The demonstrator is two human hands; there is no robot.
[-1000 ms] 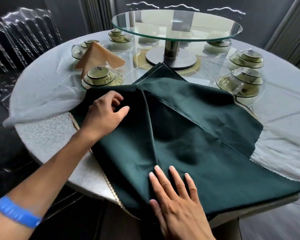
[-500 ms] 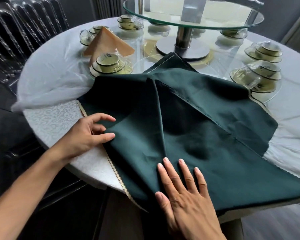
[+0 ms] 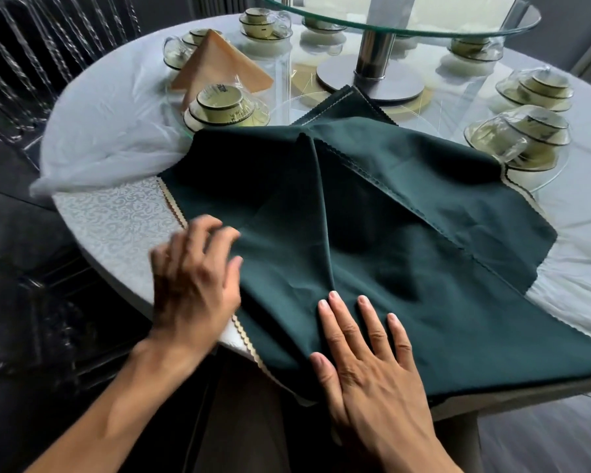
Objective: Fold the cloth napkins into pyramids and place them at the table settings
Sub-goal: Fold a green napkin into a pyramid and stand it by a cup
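Observation:
A dark green cloth napkin (image 3: pixel 406 240) lies spread over the near part of the round table, its two sides folded in to meet along a centre line. My right hand (image 3: pixel 365 363) lies flat on its near point, fingers spread. My left hand (image 3: pixel 193 278), blurred by motion, rests at the napkin's left edge with fingers apart, touching the cloth. An orange napkin (image 3: pixel 215 66) folded into a pyramid stands at the far left setting.
Wrapped cup-and-bowl sets stand around the table: one (image 3: pixel 224 109) just beyond the green napkin, others at right (image 3: pixel 522 141). A glass turntable (image 3: pixel 406 15) on a steel post rises at the centre. Clear plastic chairs (image 3: pixel 24 63) stand at left.
My left hand slid down the napkin's left side toward me, from the upper fold to the near left edge. My right hand stayed pressed on the near point. The view moved closer.

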